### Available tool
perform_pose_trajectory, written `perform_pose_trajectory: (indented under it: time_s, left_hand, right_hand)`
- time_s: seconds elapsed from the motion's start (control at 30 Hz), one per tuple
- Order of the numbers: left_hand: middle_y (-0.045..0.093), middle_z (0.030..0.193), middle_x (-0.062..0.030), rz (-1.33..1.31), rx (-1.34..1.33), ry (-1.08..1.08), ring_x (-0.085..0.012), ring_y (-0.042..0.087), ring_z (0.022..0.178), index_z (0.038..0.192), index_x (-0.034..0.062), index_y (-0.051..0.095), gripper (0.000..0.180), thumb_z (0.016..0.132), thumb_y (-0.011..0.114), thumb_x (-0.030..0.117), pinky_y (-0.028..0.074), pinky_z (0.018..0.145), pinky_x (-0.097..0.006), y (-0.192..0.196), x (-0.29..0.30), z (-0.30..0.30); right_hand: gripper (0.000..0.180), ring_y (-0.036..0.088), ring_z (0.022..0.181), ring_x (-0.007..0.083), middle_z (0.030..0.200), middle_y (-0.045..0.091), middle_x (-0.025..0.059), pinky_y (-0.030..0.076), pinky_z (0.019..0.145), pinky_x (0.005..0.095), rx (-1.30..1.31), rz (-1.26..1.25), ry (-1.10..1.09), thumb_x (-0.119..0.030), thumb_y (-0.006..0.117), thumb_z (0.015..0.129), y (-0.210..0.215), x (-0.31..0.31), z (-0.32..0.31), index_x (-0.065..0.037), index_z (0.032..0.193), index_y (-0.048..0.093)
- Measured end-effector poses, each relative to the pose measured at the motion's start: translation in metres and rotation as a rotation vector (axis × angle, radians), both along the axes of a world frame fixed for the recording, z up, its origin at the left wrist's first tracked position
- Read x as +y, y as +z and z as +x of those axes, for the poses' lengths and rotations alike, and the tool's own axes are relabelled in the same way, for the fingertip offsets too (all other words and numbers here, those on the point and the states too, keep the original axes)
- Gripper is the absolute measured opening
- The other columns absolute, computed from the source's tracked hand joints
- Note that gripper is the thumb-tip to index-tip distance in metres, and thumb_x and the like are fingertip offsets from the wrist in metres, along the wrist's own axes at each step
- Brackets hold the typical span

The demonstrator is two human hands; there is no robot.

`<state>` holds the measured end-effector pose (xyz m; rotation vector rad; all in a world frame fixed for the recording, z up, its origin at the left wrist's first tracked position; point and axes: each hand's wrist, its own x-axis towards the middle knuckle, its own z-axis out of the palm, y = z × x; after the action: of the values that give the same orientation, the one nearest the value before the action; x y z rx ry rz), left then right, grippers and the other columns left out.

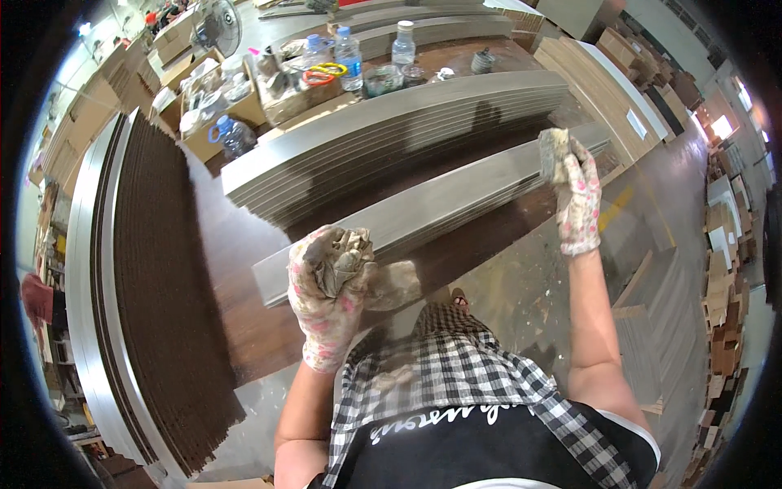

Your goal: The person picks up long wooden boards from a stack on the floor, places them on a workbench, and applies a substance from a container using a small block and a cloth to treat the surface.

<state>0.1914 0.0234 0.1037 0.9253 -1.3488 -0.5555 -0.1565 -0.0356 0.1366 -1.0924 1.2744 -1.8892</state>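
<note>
My left hand [322, 314], in a white glove with a pink pattern, is raised over the near left end of a low stack of long grey boards [444, 189]. Its fingers curl round a crumpled grey rag [349, 265]; the glove's fingertips look grey with dirt. Above the far right end of the same stack is my right hand [580, 200], gloved alike. Between its thumb and fingers it grips a worn grey and yellowish pad [555, 155], whose exact kind I cannot make out. Whether the pad touches the top board is unclear.
Behind lies a taller stack of grey boards [391, 130]. More boards [155, 277] stand along the left. Water bottles [349, 59], orange-and-yellow-handled scissors [324, 73] and a filled carton [220, 106] occupy the far side. Stacked panels [603, 90] rise at the right.
</note>
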Motion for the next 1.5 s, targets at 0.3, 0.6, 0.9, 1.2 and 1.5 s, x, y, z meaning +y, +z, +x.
perform_pose_trajectory:
  time_s: [0.3, 0.6, 0.9, 1.2, 1.5]
  left_hand:
    - [0.063, 0.123, -0.0129, -0.372, -0.709, 0.073, -0.0319, 0.061, 0.113, 0.116, 0.0113, 0.067, 0.042, 0.075, 0.076, 0.013, 0.049, 0.097, -0.048, 0.025, -0.082, -0.189]
    - [0.065, 0.117, -0.0143, 0.031, -0.871, 0.332, -0.0365, 0.059, 0.118, 0.109, 0.0090, 0.065, 0.036, 0.076, 0.076, 0.019, 0.039, 0.106, -0.059, -0.032, -0.060, -0.165]
    - [0.068, 0.104, -0.0103, 0.211, -0.753, 0.997, -0.0225, 0.066, 0.098, 0.111, 0.0025, 0.063, 0.019, 0.095, 0.066, 0.012, 0.054, 0.087, -0.034, -0.045, 0.044, 0.091]
    - [0.060, 0.123, -0.0125, -0.143, -0.729, 0.390, -0.0288, 0.059, 0.117, 0.126, 0.0076, 0.059, 0.053, 0.077, 0.074, 0.021, 0.049, 0.100, -0.044, 0.021, -0.061, -0.064]
    - [0.064, 0.099, -0.0111, 0.112, -0.986, 0.240, -0.0308, 0.062, 0.100, 0.107, 0.0102, 0.064, 0.032, 0.080, 0.070, 0.025, 0.044, 0.099, -0.045, 0.001, -0.076, -0.086]
  right_hand:
    - [0.042, 0.055, 0.125, 0.0242, 0.137, 0.056, 0.0140, 0.043, 0.109, 0.0370, -0.177, 0.053, 0.410, -0.019, 0.051, 0.102, -0.016, -0.069, -0.068, 0.002, 0.138, 0.047]
    - [0.046, 0.050, 0.131, 0.0205, 0.140, 0.052, 0.0102, 0.037, 0.113, 0.0352, -0.098, 0.135, 0.391, -0.011, 0.052, 0.101, -0.051, -0.067, -0.072, 0.000, 0.144, 0.043]
    - [0.047, 0.052, 0.127, 0.0192, 0.137, 0.054, 0.0108, 0.040, 0.109, 0.0338, 0.001, 0.154, 0.395, -0.014, 0.051, 0.102, -0.044, -0.069, -0.076, 0.000, 0.145, 0.041]
    - [0.045, 0.052, 0.128, 0.0190, 0.139, 0.053, 0.0098, 0.041, 0.108, 0.0330, 0.006, 0.181, 0.375, -0.015, 0.052, 0.102, -0.041, -0.073, -0.074, 0.000, 0.144, 0.043]
    - [0.050, 0.048, 0.133, 0.0226, 0.145, 0.049, 0.0138, 0.036, 0.113, 0.0369, 0.066, 0.185, 0.353, -0.021, 0.050, 0.103, -0.041, -0.066, -0.086, -0.001, 0.148, 0.038]
